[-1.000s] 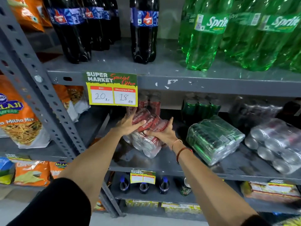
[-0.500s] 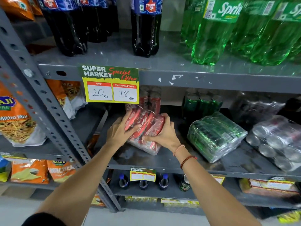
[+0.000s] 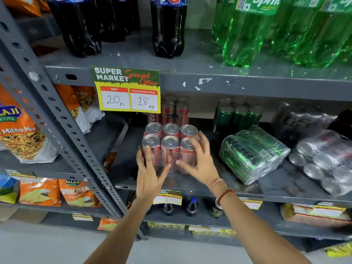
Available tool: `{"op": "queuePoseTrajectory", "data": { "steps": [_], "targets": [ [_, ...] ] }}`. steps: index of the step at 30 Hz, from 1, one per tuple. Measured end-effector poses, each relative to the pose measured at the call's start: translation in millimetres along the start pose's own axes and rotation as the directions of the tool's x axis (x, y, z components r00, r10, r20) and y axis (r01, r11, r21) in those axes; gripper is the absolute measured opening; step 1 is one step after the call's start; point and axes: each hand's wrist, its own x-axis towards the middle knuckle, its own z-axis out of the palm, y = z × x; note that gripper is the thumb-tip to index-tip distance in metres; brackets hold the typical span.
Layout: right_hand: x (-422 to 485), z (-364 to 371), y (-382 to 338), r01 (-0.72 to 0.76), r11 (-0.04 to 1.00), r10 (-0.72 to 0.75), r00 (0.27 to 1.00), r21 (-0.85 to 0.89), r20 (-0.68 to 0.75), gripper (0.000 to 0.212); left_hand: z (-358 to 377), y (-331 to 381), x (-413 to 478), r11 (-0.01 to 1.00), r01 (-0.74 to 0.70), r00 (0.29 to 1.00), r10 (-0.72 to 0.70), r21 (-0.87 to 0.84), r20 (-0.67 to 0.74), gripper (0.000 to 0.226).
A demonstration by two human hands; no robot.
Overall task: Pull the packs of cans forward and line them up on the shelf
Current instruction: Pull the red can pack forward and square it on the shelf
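A shrink-wrapped pack of red cola cans (image 3: 170,141) stands upright near the front of the grey middle shelf (image 3: 266,195), silver can tops facing up. My left hand (image 3: 150,174) cups its lower left front corner, thumb on the left side. My right hand (image 3: 200,159) wraps its right front corner with fingers spread. To the right, a green can pack (image 3: 253,155) lies tilted on its side, and a silver can pack (image 3: 323,161) lies on its side beyond it. Further back stand a second red pack (image 3: 174,111) and a second green pack (image 3: 236,115).
A yellow price tag (image 3: 127,90) hangs from the upper shelf edge above the red pack. Dark cola bottles (image 3: 167,27) and green Sprite bottles (image 3: 247,35) fill the upper shelf. A perforated grey upright (image 3: 57,119) stands left, with snack bags (image 3: 19,126) beyond it. Small bottles (image 3: 192,206) sit below.
The red pack, held tilted on its side a second ago, now stands upright on the shelf. Both hands have shifted from its top and sides down to its front corners.
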Motion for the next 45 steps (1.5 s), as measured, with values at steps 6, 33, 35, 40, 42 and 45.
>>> {"op": "queuePoseTrajectory", "data": {
  "steps": [6, 33, 35, 40, 42, 45],
  "targets": [
    [72, -19, -5, -0.380, 0.865, 0.305, 0.916, 0.328, 0.259, 0.053, 21, 66, -3, 0.936, 0.206, 0.949, -0.262, -0.286, -0.173, 0.085],
    [62, -4, -42, -0.351, 0.860, 0.378, 0.926, 0.371, -0.003, 0.056, -6, 71, 12, 0.844, 0.334, 0.893, -0.426, -0.419, -0.147, 0.071],
    [94, -5, -36, -0.334, 0.897, 0.274, 0.934, 0.290, 0.230, 0.063, 18, 83, -7, 0.852, 0.366, 0.882, -0.445, -0.374, -0.152, 0.094],
    [119, 3, -23, -0.206, 0.977, 0.205, 0.830, -0.056, 0.519, 0.057, 30, 80, 3, 0.855, 0.430, 0.859, -0.486, -0.290, -0.161, 0.109],
    [113, 3, -19, -0.159, 0.982, 0.190, 0.875, -0.106, 0.446, 0.062, 17, 65, 7, 0.880, 0.371, 0.894, -0.425, -0.298, -0.142, 0.099],
    [93, 0, -16, -0.097, 0.973, 0.165, 0.925, -0.207, 0.343, 0.071, -22, 38, 22, 0.902, 0.313, 0.948, -0.317, -0.298, 0.038, 0.095]
  ]
}}
